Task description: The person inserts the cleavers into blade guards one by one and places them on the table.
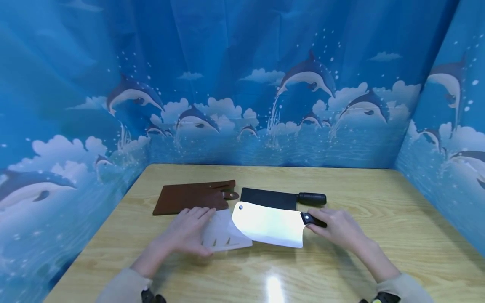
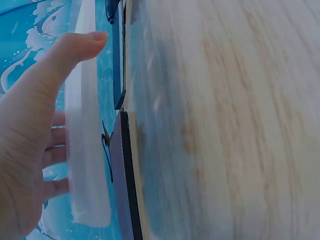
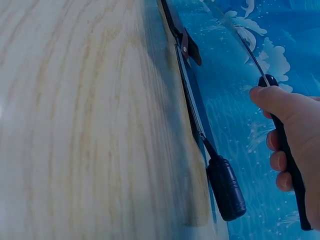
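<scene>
A pale yellow, wood-grained desk with rounded far corners stands against a glossy blue fabric backdrop printed with leaping dolphins, white clouds and water. The backdrop runs along the desk's far edge and down both sides; a bright reflection shows on the wood toward the near edge.

Toward the far left corner lies a flat brown leather-like sheath, its strap and round stud pointing right. Just beside it, near the middle of the far edge, lies a black rectangular cleaver with a ribbed cylindrical handle turned toward the right edge.

Nearer the middle, off the wood, the right hand has its fingers curled round the black riveted handle of a broad, shiny silver cleaver; its blade, with a hole in one corner, points left. The left hand holds a translucent white blade cover between thumb and fingers, also raised. In the head view the blade overlaps the cover's right end.

Small tapered marks line the cover's near edge; whether print or slots, I cannot tell. Glare washes out the silver blade, so any lettering there is unreadable.
</scene>
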`<state>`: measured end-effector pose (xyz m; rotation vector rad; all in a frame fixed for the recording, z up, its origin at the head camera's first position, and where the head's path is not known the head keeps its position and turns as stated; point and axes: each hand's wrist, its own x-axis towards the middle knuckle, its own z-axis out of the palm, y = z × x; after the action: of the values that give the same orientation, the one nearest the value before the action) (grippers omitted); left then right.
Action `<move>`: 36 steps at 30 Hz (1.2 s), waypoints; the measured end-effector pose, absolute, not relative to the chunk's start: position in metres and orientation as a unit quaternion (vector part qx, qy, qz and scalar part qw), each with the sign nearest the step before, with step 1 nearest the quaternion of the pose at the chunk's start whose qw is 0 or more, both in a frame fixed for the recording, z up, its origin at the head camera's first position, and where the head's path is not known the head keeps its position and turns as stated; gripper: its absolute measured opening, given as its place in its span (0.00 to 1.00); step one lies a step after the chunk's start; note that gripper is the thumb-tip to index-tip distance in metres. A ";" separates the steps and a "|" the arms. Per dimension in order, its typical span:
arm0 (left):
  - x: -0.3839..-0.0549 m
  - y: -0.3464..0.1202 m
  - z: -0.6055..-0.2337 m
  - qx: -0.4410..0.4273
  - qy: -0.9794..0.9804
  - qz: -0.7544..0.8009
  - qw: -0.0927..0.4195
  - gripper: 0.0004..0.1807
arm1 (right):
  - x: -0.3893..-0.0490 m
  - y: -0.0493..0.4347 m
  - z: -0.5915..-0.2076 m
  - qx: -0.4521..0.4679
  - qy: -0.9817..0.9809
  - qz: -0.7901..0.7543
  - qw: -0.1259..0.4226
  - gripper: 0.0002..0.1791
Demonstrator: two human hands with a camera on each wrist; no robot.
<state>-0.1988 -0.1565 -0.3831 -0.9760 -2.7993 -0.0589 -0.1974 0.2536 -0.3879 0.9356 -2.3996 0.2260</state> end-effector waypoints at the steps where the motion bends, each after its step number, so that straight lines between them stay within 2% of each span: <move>1: -0.199 -0.157 -0.383 -0.331 -0.939 -0.022 0.087 0.60 | -0.197 0.254 -0.388 0.353 -0.890 0.088 0.276 0.18; 6: -0.198 -0.160 -0.381 -0.349 -0.933 -0.029 0.081 0.59 | -0.195 0.257 -0.386 0.381 -0.875 0.110 0.276 0.16; 10: -0.198 -0.162 -0.380 -0.374 -0.922 -0.022 0.097 0.58 | -0.194 0.258 -0.387 0.404 -0.862 0.125 0.279 0.16; 17: -0.199 -0.162 -0.376 -0.421 -0.900 -0.015 0.109 0.59 | -0.196 0.260 -0.388 0.442 -0.839 0.144 0.284 0.21; 26: -0.200 -0.160 -0.376 -0.447 -0.887 -0.003 0.114 0.61 | -0.198 0.259 -0.388 0.469 -0.820 0.148 0.291 0.19; 32: -0.183 -0.150 -0.385 -0.420 -0.898 0.053 0.119 0.64 | -0.186 0.260 -0.390 0.475 -0.815 0.148 0.297 0.19; 36: -0.168 -0.144 -0.393 -0.425 -0.892 0.035 0.151 0.63 | -0.172 0.262 -0.389 0.475 -0.820 0.141 0.286 0.18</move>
<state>-0.1681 -0.1441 -0.3927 -1.2207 -2.5596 0.1004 -0.1717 0.2620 -0.3893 1.2701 -2.1921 0.3762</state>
